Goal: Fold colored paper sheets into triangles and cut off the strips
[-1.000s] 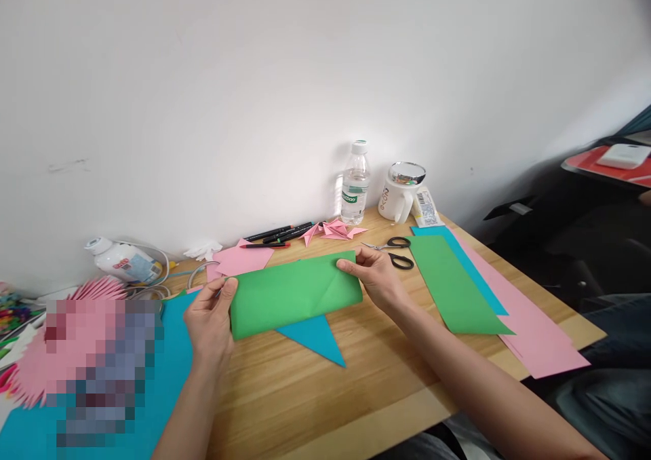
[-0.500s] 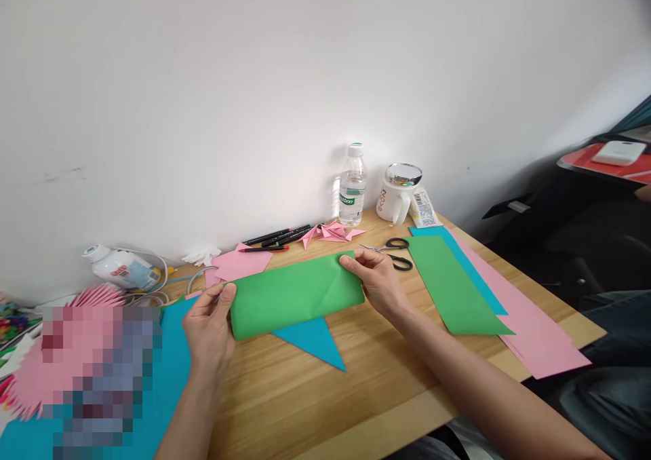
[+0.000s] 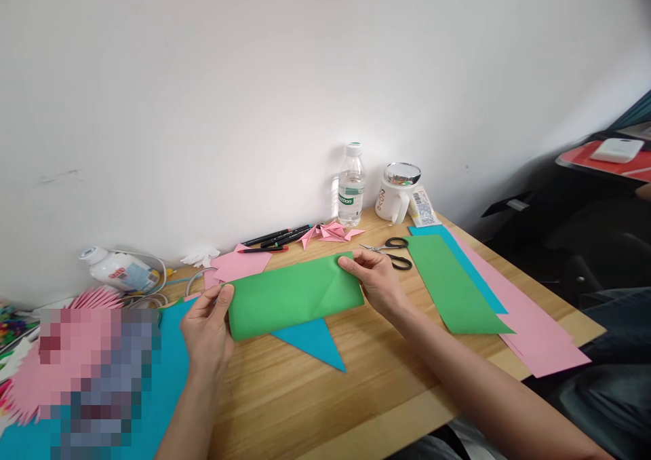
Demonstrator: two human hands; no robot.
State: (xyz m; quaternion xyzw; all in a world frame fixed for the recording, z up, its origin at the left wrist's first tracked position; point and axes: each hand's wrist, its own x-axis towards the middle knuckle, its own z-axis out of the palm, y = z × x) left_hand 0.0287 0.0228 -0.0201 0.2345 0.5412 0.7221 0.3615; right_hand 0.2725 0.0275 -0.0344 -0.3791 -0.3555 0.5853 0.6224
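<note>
A sheet of green paper (image 3: 289, 297), folded over along its lower edge and lightly creased near the right end, is stretched between my two hands above the table. My left hand (image 3: 209, 321) pinches its upper left corner between thumb and fingers. At the upper right corner, my right hand (image 3: 375, 278) grips it the same way. Partly covered by the sheet, a blue paper triangle (image 3: 320, 345) lies on the wood. Just beyond my right hand are black-handled scissors (image 3: 397, 253).
Green strips (image 3: 452, 283), a blue strip (image 3: 475, 273) and pink paper (image 3: 544, 345) overlap on the right. Along the wall stand a water bottle (image 3: 350, 187) and a lidded mug (image 3: 395, 199), with pens (image 3: 279, 236) and folded pink pieces (image 3: 333, 232) nearby. A white bottle (image 3: 119, 270) sits left.
Almost nothing differs. The view has shifted very slightly, and both hands keep the green paper in the same hold.
</note>
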